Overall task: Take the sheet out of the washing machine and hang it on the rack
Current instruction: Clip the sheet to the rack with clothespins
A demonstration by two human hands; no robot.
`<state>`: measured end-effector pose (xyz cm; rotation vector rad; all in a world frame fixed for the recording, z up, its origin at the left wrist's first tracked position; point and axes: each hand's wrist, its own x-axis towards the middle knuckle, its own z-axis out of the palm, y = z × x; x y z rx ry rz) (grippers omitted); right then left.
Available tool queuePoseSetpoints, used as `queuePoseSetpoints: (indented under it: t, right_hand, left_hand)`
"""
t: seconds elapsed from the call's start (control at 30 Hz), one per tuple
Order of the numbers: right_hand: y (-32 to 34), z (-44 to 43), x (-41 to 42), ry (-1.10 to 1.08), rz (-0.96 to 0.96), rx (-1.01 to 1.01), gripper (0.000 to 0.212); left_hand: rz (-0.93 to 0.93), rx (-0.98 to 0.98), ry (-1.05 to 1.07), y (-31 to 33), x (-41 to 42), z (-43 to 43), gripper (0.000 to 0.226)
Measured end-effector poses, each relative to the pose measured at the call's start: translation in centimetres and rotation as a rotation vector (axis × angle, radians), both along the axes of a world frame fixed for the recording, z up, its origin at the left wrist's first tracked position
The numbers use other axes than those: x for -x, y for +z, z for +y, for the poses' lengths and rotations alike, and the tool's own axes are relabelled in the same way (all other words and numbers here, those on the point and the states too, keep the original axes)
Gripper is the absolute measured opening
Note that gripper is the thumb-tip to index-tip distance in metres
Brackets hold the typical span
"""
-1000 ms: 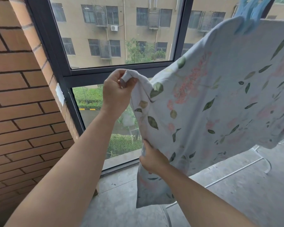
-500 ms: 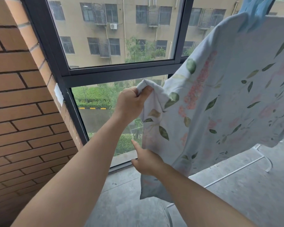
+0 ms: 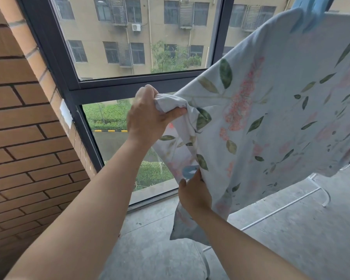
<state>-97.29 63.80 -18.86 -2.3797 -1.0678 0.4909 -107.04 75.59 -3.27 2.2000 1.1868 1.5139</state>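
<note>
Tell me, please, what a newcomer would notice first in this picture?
The large flowered sheet fills the right side, hanging down from the upper right. The left hand grips its bunched corner in the middle of the view, and the right hand holds its edge lower down. Behind them stand a dark-framed window and, at the left, a brick wall.

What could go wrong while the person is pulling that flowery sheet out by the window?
1. The left hand grips a bunched corner of the sheet and the right hand holds its edge lower down. A hard tug might drag it off the rack, whose thin white foot shows below.
2. The sheet's bottom corner hangs near the dusty-looking concrete floor. If it slips, it could get dirty.
</note>
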Motion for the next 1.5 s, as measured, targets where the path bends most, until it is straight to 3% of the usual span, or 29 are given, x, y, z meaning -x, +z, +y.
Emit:
queuePoseSetpoints:
  t: [0.2,0.37,0.47,0.73,0.8,0.9,0.97,1.03,1.1,1.13,1.2,1.4,1.5]
  right_hand:
    - [-0.3,0.1,-0.1,-0.125,0.117,-0.072,0.064]
    - [-0.3,-0.1,-0.6,-0.277,0.265,-0.142,0.051]
    - [-0.9,-0.2,-0.6,-0.292,0.265,-0.118,0.048]
    - [-0.6,0.1,-0.1,-0.353,0.510,-0.072,0.039]
    - [-1.2,-0.2,0.0,-0.220,0.419,0.053,0.045]
    - [-0.1,-2.3,0.2,0.021,0.155,0.265,0.012]
    - [-0.1,-2.9,-0.1,0.110,0.064,0.337,0.020]
    - [-0.7,-2.5,-0.6,0.078,0.197,0.323,0.010]
    - [-1.4,-1.8,-0.8,-0.146,0.526,0.284,0.038]
    - [-1.4,-1.6,-1.0,-0.238,0.695,0.241,0.032]
    - [-1.8,-0.9,-1.8,-0.355,0.827,0.110,0.026]
    - [-3.9,0.7,-3.7,-0.653,1.489,-0.250,0.070]
    - [-4.9,2.0,-4.4,-0.699,1.595,-0.397,0.072]
  left_hand:
    - [-0.031,0.052,-0.065,-1.7,-0.6,0.1,0.065]
    - [0.052,0.012,-0.130,-2.6,-0.8,-0.1,0.053]
    - [0.105,0.035,-0.141,-3.2,-1.0,-0.5,0.052]
    - [0.209,0.188,-0.128,-3.8,-1.3,-1.3,0.047]
    - [0.203,0.205,-0.159,-3.9,-1.5,-1.4,0.046]
    - [0.204,0.213,-0.217,-4.2,-1.8,-1.4,0.045]
    - [0.215,0.213,-0.236,-4.3,-2.1,-1.6,0.046]
    - [0.215,0.211,-0.246,-4.4,-2.3,-1.7,0.047]
    - [0.219,0.211,-0.252,-4.6,-2.5,-1.9,0.047]
    - [0.219,0.212,-0.255,-4.6,-2.5,-2.0,0.048]
    - [0.226,0.214,-0.265,-4.6,-2.6,-2.2,0.047]
    - [0.270,0.209,-0.316,-3.9,-2.7,-2.5,0.043]
    - [0.314,0.223,-0.344,-3.6,-2.7,-2.3,0.041]
